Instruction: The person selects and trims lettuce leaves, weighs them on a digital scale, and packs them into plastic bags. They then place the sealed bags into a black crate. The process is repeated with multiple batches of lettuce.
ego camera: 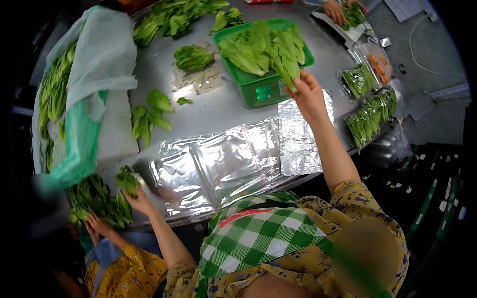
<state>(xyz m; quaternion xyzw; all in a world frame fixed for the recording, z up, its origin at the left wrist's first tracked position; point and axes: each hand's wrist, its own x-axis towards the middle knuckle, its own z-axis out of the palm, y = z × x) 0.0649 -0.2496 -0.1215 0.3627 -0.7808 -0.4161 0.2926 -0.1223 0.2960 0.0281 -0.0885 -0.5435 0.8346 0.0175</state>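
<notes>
My right hand (310, 97) pinches the stem end of a lettuce leaf (286, 63) at the front right of a green digital scale (249, 96). Other pale green lettuce leaves (244, 50) lie in the scale's green tray (310, 56), and its display is lit. On the left, my left hand (141, 202) holds a small, darker lettuce leaf (126, 181) above the metal table (208, 106). Between my hands, clear plastic bags (227, 160) lie flat near the table's front edge. Foil-like sheeting (301, 138) lies below my right wrist.
A co-worker's hands (97, 226) touch a leafy pile (93, 197) close by my left hand. A large open bag of lettuce (100, 56) stands at left. Packed greens (372, 115) line the right edge. Another person's hands (335, 13) handle greens at the upper right.
</notes>
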